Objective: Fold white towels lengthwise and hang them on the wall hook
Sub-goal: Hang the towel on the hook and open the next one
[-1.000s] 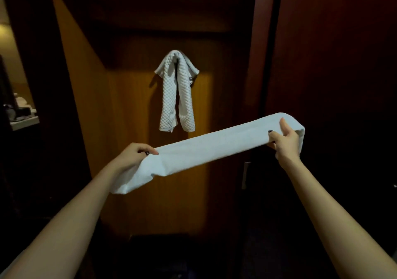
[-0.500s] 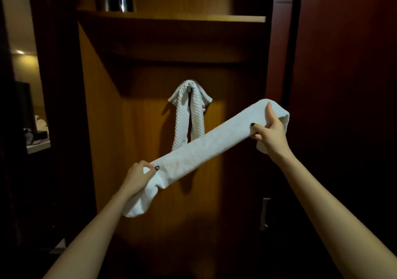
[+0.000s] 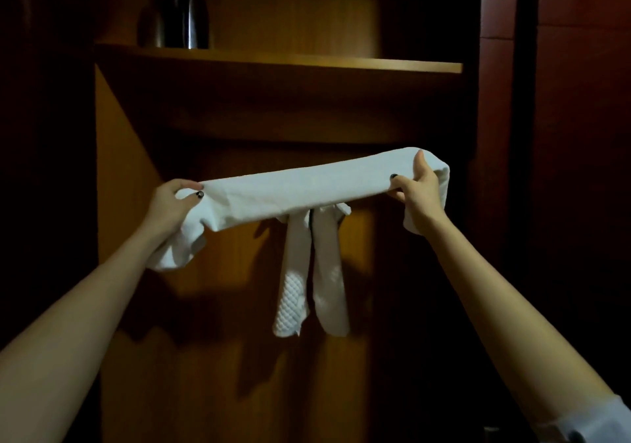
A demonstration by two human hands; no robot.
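Reaching out at full stretch, two bare arms hold a folded white towel (image 3: 300,190) level between them. The left hand (image 3: 170,203) has its fingers (image 3: 186,183) curled round one end, the loose tail drooping below them; the right hand (image 3: 421,196) pinches the other end, thumb up against the cloth. Just beyond and below the fingers a waffle-textured towel (image 3: 295,292) hangs in two tails against the wooden back panel (image 3: 211,306), its top hidden by the held towel. Above the fingers runs a shelf (image 3: 273,60) bearing a dark metal vessel (image 3: 181,15).

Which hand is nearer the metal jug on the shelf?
Left. The left hand is almost straight below the jug; the right hand is also below it but far to its right.
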